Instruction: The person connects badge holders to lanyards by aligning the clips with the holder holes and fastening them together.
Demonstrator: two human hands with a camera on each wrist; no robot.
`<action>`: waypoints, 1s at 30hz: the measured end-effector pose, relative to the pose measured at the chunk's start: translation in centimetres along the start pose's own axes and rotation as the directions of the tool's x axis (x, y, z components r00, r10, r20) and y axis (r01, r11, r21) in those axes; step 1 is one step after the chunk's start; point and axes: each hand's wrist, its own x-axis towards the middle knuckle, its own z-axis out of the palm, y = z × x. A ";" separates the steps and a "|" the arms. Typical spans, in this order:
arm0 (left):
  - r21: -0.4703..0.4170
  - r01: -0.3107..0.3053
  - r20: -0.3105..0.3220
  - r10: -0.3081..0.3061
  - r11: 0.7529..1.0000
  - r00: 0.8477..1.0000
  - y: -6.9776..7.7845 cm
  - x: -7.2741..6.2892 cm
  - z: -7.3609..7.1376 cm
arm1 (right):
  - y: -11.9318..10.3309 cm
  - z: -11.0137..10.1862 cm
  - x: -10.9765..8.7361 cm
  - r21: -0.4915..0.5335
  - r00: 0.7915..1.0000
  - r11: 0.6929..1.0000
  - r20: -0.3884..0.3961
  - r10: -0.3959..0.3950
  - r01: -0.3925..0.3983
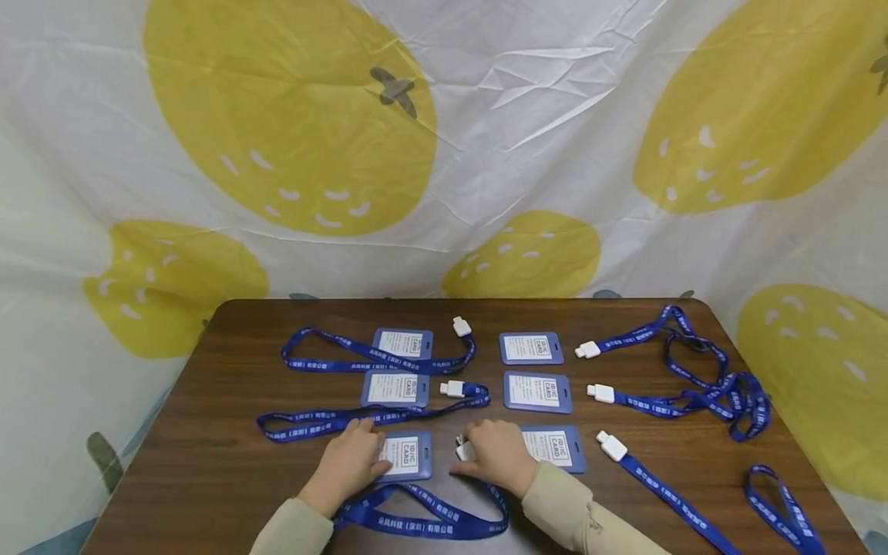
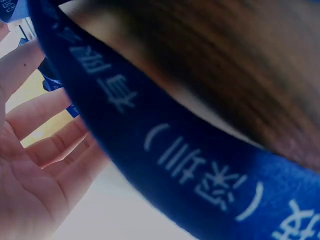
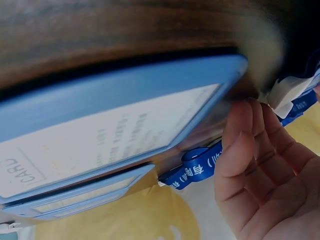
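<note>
At the near row, my left hand grips the left side of a blue ID badge holder, thumb over its face. In the left wrist view, its other fingers stretch out, partly behind a broad blue strap. My right hand pinches the white clip of a printed blue lanyard between thumb and fingertips. That clip is just right of the badge holder, and its strap loops below, nearer me. Another badge holder lies beside my right hand, partly hidden by it.
Farther back on the wooden table lie several more badge holders in two columns. Lanyards cross the left ones, such as the back lanyard. At right lie more lanyards. A lemon-print sheet hangs behind.
</note>
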 end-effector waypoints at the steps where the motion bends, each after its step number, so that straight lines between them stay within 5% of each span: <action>1: -0.002 -0.005 -0.008 0.005 1.000 1.000 0.0 0.0 0.1 | 0.0 0.0 0.0 -0.006 1.000 1.000 0.002 -0.004 0.004; 30: -0.037 0.037 0.061 -0.035 0.999 0.998 0.1 0.3 0.0 | -0.3 0.0 0.5 -0.025 0.995 0.997 -0.064 -0.071 0.069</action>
